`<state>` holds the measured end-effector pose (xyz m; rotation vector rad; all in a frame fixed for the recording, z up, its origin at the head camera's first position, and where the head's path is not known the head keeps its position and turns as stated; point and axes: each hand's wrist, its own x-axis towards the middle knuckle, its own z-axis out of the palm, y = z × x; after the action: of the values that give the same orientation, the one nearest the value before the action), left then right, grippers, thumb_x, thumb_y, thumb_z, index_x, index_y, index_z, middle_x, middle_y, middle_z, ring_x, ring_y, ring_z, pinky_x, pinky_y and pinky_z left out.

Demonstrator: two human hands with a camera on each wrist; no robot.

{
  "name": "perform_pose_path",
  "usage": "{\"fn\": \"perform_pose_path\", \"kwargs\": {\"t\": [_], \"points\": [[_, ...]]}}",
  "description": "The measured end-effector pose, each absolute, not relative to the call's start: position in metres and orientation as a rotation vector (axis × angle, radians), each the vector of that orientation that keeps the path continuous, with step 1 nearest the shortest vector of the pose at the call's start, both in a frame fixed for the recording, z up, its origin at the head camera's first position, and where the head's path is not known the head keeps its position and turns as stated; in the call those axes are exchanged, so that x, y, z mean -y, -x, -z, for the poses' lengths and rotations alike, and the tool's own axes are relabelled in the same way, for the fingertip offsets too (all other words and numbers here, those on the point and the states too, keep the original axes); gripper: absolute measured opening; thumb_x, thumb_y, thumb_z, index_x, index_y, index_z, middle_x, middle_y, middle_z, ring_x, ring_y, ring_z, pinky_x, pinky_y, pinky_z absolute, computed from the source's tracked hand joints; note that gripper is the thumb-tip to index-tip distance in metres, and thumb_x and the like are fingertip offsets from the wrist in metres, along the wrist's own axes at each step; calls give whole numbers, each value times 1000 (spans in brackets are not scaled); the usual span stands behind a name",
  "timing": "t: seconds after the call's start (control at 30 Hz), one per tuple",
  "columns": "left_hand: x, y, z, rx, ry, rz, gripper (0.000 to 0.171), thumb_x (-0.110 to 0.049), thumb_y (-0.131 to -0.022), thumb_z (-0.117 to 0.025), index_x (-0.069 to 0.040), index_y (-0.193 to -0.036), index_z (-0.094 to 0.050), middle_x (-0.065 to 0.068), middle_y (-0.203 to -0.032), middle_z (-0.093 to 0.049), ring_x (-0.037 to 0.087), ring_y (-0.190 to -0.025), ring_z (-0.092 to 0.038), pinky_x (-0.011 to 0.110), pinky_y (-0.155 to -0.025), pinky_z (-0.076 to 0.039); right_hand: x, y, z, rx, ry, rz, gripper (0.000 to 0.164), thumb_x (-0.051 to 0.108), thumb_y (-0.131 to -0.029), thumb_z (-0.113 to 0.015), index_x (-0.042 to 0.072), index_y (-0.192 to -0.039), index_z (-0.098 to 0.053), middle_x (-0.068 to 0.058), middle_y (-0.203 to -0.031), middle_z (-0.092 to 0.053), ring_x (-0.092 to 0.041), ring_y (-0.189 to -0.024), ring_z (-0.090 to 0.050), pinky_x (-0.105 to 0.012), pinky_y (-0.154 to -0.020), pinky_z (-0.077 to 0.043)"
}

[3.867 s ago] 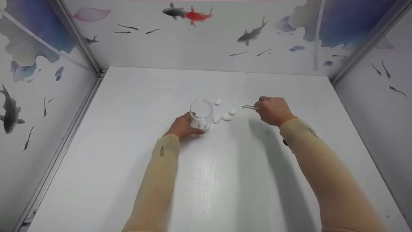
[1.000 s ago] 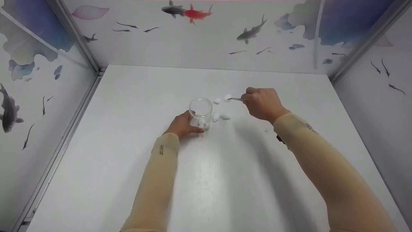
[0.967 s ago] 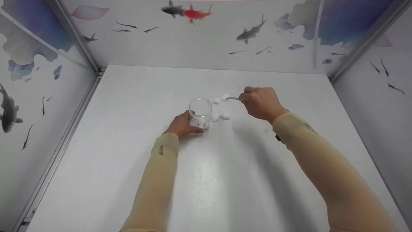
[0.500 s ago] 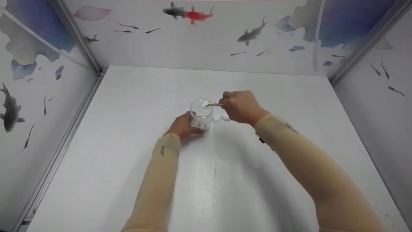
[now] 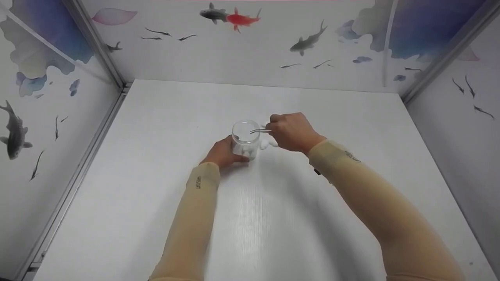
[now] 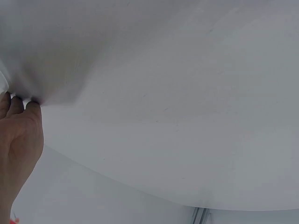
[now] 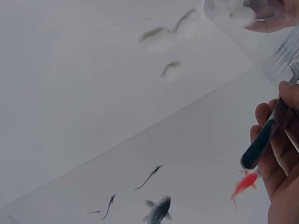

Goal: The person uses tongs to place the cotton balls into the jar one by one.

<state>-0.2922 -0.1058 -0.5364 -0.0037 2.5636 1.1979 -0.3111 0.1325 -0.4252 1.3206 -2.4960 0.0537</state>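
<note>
My left hand [image 5: 222, 153] grips a clear plastic jar [image 5: 245, 142] standing upright on the table, its mouth uncovered. White cotton balls [image 5: 247, 150] lie at the bottom of the jar. My right hand [image 5: 293, 132] pinches metal tweezers [image 5: 261, 130], whose bent tips are over the jar's mouth with nothing visible between them. In the right wrist view the tweezers' rounded back end [image 7: 259, 147] sticks out past the fingers. Three loose cotton balls [image 7: 159, 39] lie on the table right of the jar, partly hidden by the right hand in the head view.
The white table [image 5: 156, 117] is bounded by a back wall [image 5: 250, 50] and side walls printed with fish and lotus. Metal posts [image 5: 99, 50] run along the corners. My right forearm [image 5: 359, 195] reaches over the table's right part.
The right hand picked up a cotton ball with the tweezers and moved left over the jar. That cotton ball has left the tips. The left hand stays on the jar.
</note>
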Motion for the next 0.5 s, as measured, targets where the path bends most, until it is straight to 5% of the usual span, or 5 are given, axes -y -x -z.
{"fn": "perform_pose_path", "kwargs": {"t": [0.5], "points": [[106,290,532,-2580,-31,-1175,92,-39,-72,-91,-15,-148,-45,4,-151,-46,23,-141,-37,40,-118,-28,-194,323,435,2573,-1132,-111,7,6,-87,-73,8,-92,-77,-5,-78,-62,-24,-59,-62,-42,-47,-53]]}}
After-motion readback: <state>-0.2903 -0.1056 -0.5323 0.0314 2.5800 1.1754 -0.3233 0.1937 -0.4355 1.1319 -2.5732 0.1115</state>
